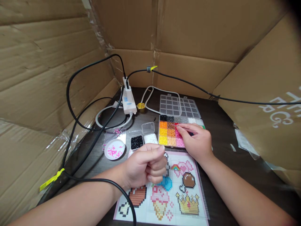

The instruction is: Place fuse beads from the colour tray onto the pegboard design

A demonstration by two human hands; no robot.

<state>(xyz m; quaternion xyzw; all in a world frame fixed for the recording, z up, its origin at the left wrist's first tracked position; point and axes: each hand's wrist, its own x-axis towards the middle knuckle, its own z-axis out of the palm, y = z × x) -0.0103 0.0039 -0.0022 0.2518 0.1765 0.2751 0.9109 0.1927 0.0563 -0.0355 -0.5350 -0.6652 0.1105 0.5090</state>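
My right hand [199,141] pinches slim pinkish tweezers [187,129]. Their tips point left, over the brown and orange compartments of the bead box [172,146], which holds small beads sorted by colour. My left hand [145,164] is closed in a loose fist above the pattern sheet [171,196]; the inside of the fist is hidden. Pixel pictures of an ice cream cone, a crown and candy show on that sheet, with a clear pegboard [204,201] lying over its right part. Beyond my left hand are a box of black beads [136,142] and a box of white beads [150,138].
A white dish [115,149] with pink beads overlaps a small pegboard [111,135] on the left. Behind stand a power strip [128,100] and a gold cup [141,108]. A black cable [98,180] crosses over my left forearm. Cardboard walls [188,34] enclose the table.
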